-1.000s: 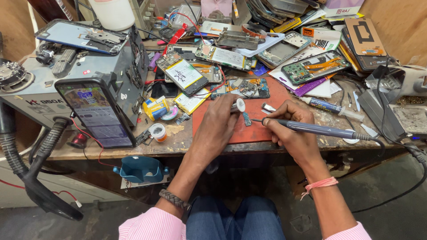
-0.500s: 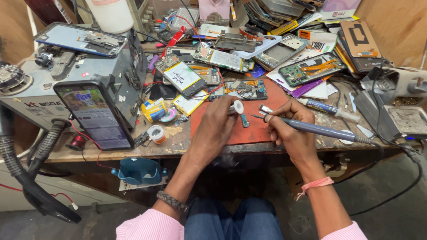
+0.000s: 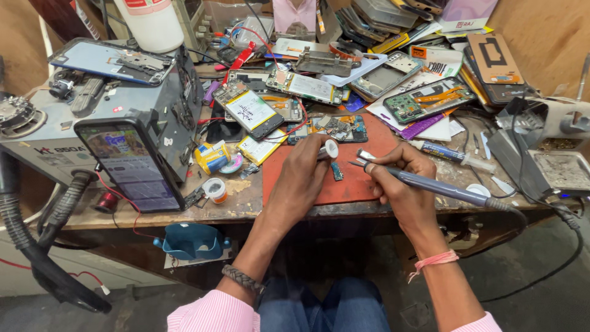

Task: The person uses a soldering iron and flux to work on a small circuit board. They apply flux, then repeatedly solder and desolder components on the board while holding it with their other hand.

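Cluttered bench, red mat [image 3: 369,184] near its front edge: left hand [image 3: 304,178] fingers wrapped on a white tube [image 3: 329,149], right hand [image 3: 402,178] pinching a soldering iron [image 3: 430,184], tip pointing left toward the small board [image 3: 337,171] lying between both hands.

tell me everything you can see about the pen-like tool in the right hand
The soldering pen is a slim grey-blue barrel, plastic by the look, with a thin metal tip pointing left over the red mat. It lies nearly level, tilted slightly down toward the tip. The right hand grips it near the front like a pencil. A dark cable runs from its rear end off the bench edge to the right.
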